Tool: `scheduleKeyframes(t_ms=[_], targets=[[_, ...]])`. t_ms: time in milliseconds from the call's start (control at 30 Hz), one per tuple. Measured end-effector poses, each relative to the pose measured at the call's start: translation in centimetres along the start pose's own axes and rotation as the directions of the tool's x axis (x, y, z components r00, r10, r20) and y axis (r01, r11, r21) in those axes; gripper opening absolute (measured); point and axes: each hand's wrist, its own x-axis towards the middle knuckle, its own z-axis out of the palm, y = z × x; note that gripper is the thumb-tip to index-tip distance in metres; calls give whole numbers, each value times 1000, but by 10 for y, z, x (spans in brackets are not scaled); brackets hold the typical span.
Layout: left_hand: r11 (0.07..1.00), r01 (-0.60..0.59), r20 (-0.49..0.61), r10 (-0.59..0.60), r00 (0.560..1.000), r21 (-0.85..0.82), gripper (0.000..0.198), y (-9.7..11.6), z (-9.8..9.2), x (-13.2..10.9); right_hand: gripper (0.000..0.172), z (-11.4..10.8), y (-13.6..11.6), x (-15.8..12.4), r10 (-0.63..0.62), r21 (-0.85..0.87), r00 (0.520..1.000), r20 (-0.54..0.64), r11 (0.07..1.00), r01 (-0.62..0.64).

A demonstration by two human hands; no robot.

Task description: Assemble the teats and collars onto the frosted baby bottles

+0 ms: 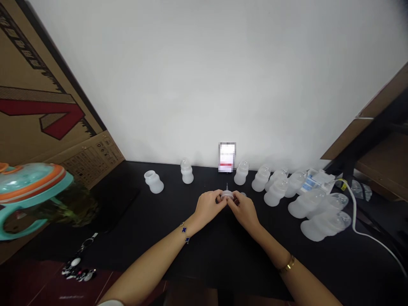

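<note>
Both hands meet over the middle of the black table. My left hand [208,207] and my right hand [246,211] pinch a small translucent white bottle collar [227,194] between thumbs and fingers. A thin dark point sticks up above it; what it belongs to I cannot tell. Just behind my right hand a small clear piece [243,194] shows in part. To the left, a white baby bottle without a top [154,182] leans at a tilt in the view. Farther back is a baby bottle with a clear cap [187,173]. Another capped baby bottle [241,174] stands right of centre.
Several capped bottles [276,193] crowd the right side, near a white-blue packet [310,182] and white cable [355,212]. A lit phone [227,157] leans on the wall. At left are a large teal-handled jug [35,195], a cardboard box [41,93] and a beaded strap [76,263].
</note>
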Motion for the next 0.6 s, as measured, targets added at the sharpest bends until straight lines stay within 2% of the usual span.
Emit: scheduleKeyframes(t_ms=[600], targets=[[999,34,-7,-34,999,21,29,-5,4,1,30,2,1,0,-29,11,999,-35,1000,30]])
